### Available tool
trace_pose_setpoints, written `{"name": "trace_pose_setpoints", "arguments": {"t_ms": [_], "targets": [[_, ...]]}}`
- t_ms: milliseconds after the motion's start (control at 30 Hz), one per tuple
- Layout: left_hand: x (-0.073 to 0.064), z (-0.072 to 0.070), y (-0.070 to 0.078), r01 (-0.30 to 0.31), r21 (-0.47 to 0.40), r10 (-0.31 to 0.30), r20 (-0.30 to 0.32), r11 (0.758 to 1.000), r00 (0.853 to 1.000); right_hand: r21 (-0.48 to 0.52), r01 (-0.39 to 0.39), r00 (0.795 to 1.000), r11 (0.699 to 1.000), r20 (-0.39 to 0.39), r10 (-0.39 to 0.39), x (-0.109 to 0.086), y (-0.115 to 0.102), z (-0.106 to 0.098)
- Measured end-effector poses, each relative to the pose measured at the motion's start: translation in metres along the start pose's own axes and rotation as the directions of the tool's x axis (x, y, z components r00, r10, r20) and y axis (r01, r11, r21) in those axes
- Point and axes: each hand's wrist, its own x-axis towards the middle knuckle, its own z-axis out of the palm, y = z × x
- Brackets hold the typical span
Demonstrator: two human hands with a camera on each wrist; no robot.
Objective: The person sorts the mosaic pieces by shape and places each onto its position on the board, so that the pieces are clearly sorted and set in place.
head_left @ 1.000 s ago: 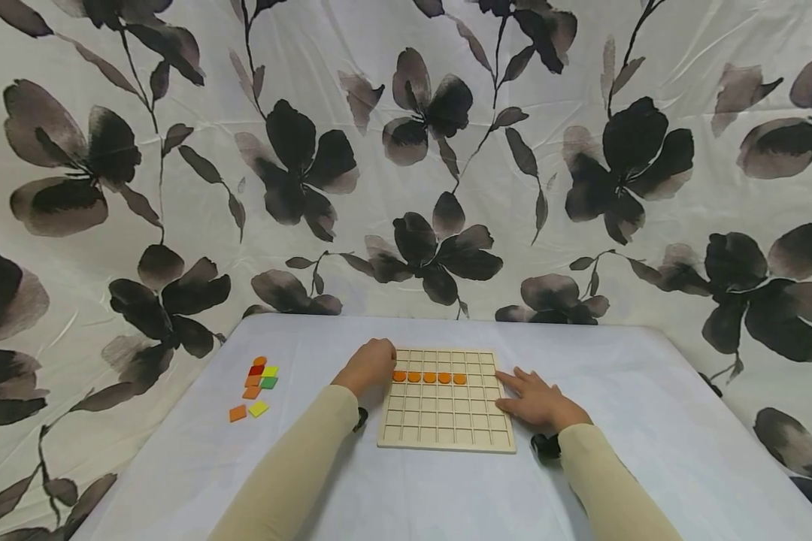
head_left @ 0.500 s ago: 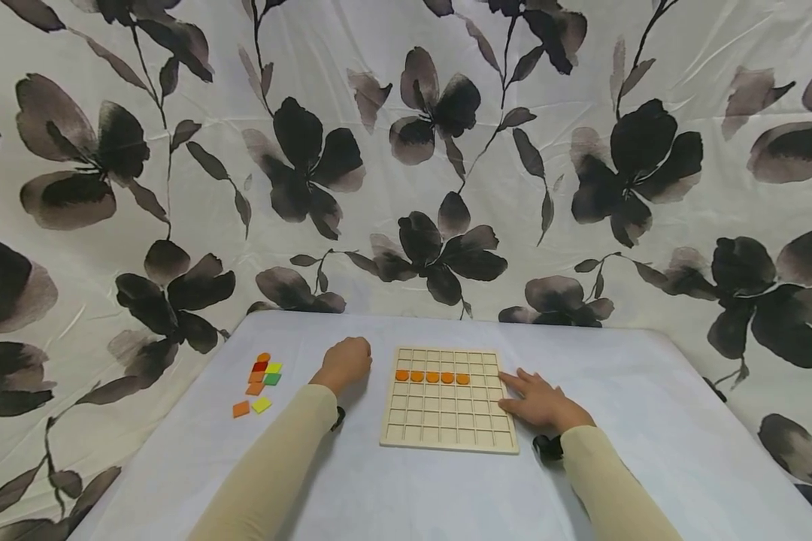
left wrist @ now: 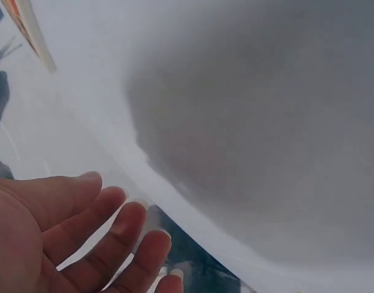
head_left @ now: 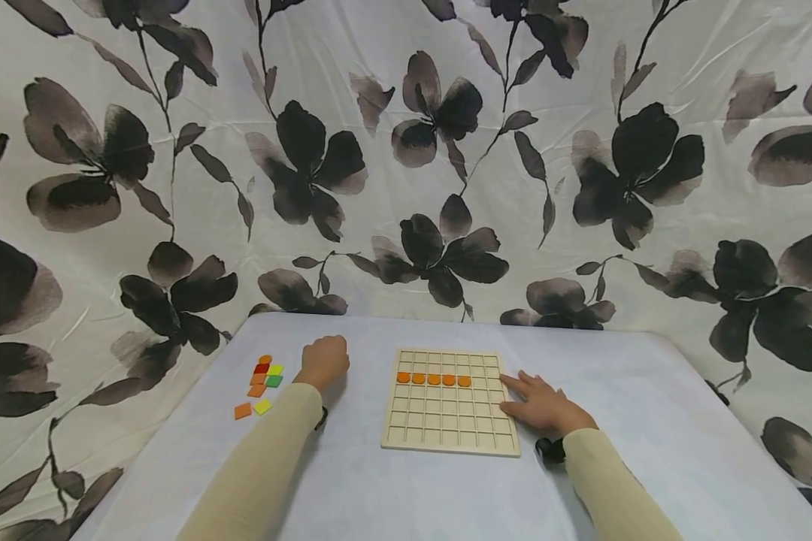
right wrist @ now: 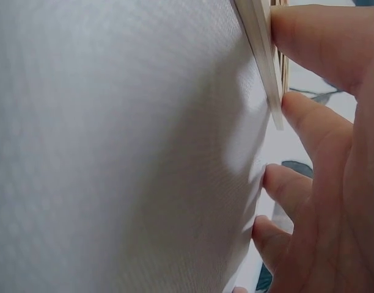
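and the left hand [head_left: 323, 359] has swung further left, well apart now from the pale wooden board [head_left: 449, 421] on its right! fingers loosely bent, nothing in them, with flat tiles [head_left: 259, 379] in red, orange, yellow and green near on its left. the right hand [head_left: 543, 403] hasn't budged, fingers spread, thumb and forefinger touching the board's right edge, gripping nothing. five round orange discs [head_left: 434, 380] line one row of the square grid, over white cloth [head_left: 406, 496].
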Motion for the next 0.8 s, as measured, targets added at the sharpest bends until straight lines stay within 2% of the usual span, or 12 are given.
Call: {"name": "trace_pose_setpoints", "arguments": {"t_ms": [333, 567, 800], "targets": [[0.003, -0.004, -0.028, 0.069, 0.007, -0.069, -0.007, 0.998, 0.998, -0.01, -0.01, 1.0, 1.0, 0.004, 0.01, 0.0, 0.0, -0.002], [0.007, 0.002, -0.046, 0.115, 0.008, -0.115, -0.005, 0.993, 0.993, 0.003, -0.007, 1.0, 1.0, 0.003, 0.007, -0.002, 0.0, -0.001], [0.008, 0.004, -0.061, 0.145, -0.02, -0.146, -0.061, 0.989, 0.987, 0.011, -0.005, 1.0, 1.0, 0.006, 0.005, -0.001, -0.002, 0.0]]}}
